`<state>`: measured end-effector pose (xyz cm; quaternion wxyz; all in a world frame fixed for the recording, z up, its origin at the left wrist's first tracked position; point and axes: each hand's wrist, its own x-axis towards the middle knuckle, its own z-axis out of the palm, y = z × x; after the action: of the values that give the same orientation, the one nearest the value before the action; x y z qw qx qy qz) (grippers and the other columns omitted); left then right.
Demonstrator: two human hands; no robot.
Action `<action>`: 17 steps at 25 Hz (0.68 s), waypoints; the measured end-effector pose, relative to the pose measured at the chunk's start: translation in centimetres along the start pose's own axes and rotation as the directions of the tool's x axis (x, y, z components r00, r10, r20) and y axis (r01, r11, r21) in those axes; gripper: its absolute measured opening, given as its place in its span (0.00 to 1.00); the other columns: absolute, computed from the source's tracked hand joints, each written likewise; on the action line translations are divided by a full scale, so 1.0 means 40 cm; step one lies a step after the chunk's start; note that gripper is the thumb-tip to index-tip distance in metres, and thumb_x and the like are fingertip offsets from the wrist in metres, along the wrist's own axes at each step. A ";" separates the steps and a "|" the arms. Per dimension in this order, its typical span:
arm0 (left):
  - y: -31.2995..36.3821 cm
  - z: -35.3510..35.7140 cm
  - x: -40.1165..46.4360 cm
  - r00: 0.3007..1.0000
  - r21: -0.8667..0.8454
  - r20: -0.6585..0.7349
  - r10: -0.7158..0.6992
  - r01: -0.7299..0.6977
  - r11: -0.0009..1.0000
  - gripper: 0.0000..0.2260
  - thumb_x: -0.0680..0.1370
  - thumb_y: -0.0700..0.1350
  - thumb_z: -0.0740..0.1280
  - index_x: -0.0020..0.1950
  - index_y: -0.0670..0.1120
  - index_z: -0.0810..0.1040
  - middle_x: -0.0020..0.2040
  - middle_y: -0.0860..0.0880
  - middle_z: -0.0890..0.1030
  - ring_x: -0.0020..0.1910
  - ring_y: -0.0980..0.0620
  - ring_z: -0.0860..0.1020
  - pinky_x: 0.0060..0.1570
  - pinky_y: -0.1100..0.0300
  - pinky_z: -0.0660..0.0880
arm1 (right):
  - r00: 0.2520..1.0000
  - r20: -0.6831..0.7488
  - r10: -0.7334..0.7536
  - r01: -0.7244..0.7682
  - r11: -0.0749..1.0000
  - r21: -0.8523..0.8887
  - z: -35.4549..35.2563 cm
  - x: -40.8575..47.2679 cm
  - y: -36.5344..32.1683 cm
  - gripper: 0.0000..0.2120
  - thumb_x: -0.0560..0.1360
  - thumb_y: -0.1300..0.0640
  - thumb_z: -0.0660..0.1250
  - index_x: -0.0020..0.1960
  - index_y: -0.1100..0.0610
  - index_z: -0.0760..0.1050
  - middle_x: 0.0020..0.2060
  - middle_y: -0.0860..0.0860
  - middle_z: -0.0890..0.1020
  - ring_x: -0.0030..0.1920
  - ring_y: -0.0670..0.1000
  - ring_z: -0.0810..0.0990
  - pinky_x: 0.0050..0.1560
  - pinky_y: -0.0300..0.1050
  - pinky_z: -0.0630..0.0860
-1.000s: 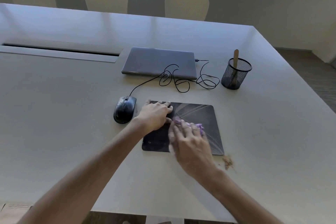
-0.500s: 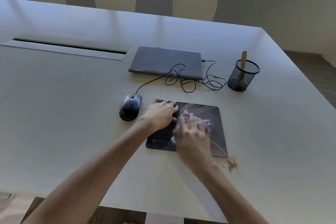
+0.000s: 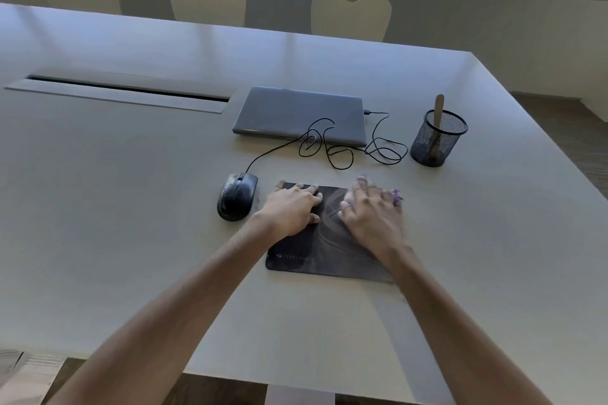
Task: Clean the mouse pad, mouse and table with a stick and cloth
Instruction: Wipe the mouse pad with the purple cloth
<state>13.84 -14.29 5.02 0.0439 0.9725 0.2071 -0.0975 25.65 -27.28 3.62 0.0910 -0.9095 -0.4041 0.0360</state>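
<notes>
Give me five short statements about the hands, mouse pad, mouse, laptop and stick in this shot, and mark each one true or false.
1. The left hand rests flat on the mouse pad. True.
2. The right hand holds the wooden stick. False: the stick stands in the mesh pen holder; the right hand presses a purple cloth onto the pad.
3. The mouse lies on the mouse pad. False: it lies on the table, left of the pad.
4. The laptop is closed. True.
5. The mouse has no cable. False: a black cable runs from it toward the laptop.
</notes>
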 end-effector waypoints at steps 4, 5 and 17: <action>0.002 0.008 -0.008 0.999 -0.052 -0.049 0.015 -0.018 0.999 0.22 0.81 0.47 0.59 0.75 0.52 0.63 0.78 0.52 0.59 0.76 0.50 0.58 0.72 0.40 0.49 | 0.984 0.020 -0.175 0.175 0.985 0.001 0.042 -0.047 -0.077 0.31 0.79 0.39 0.51 0.78 0.50 0.55 0.78 0.52 0.57 0.76 0.59 0.56 0.75 0.62 0.50; 0.000 0.010 -0.009 0.999 -0.064 -0.050 0.016 -0.019 0.998 0.22 0.81 0.49 0.59 0.75 0.53 0.63 0.78 0.52 0.59 0.76 0.50 0.58 0.72 0.40 0.48 | 0.980 0.035 -0.197 0.197 0.980 0.005 0.036 -0.045 -0.063 0.31 0.79 0.38 0.50 0.79 0.49 0.54 0.79 0.51 0.55 0.76 0.58 0.55 0.75 0.61 0.49; 0.034 0.044 -0.142 0.995 -0.054 -0.028 -0.091 0.089 0.995 0.28 0.82 0.56 0.53 0.78 0.45 0.53 0.79 0.48 0.51 0.78 0.49 0.49 0.74 0.45 0.44 | 0.907 0.015 -0.421 0.419 0.897 -0.141 0.009 -0.073 0.002 0.44 0.73 0.26 0.50 0.80 0.51 0.50 0.80 0.54 0.52 0.79 0.57 0.48 0.77 0.58 0.45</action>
<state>9.03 -17.99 4.55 0.0620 0.9620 0.2538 -0.0793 23.71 -29.45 3.20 0.0352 -0.8053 -0.5914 -0.0206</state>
